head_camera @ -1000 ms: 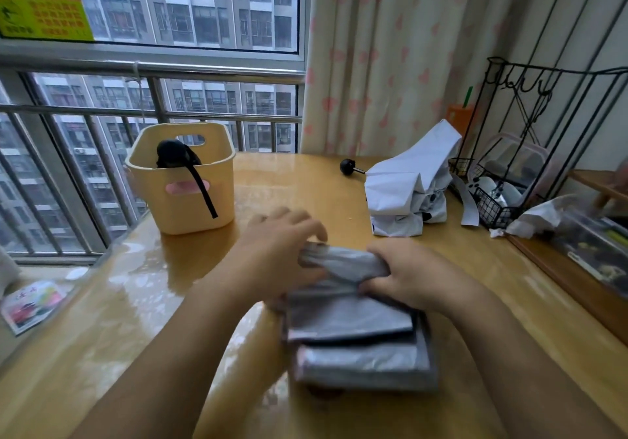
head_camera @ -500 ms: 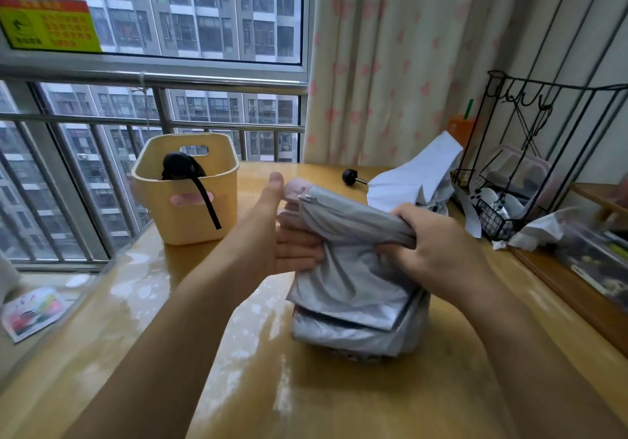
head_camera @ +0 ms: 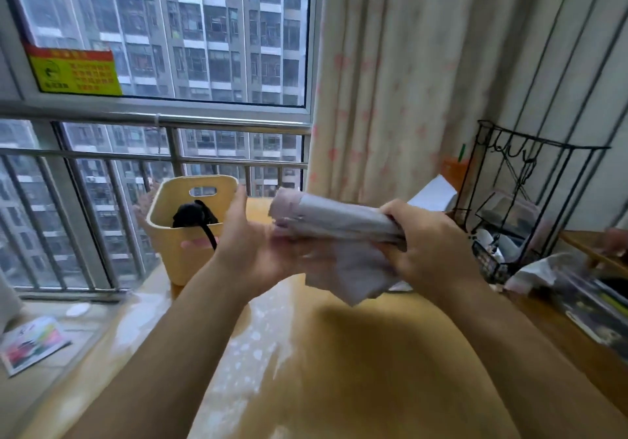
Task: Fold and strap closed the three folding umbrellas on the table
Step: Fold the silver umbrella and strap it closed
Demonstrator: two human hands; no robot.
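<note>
A silver-grey folding umbrella is held in the air over the wooden table, rolled into a lying cylinder, with a loose flap of canopy hanging below. My right hand grips its right end. My left hand is at its left end with the thumb standing up free; the fingers reach under the roll and are blurred. A black umbrella sits in the yellow basket, its strap hanging over the rim. Part of a white umbrella shows behind my right hand.
A black wire rack with small items stands at the right, with crumpled plastic and clutter beside it. An orange cup stands near the curtain. Window railing runs along the left. A booklet lies low at the left.
The silver umbrella came up off the table and now lies level in the air. My view tilted upward. My left hand slid to the roll's left end, and the canopy is wound tighter.
</note>
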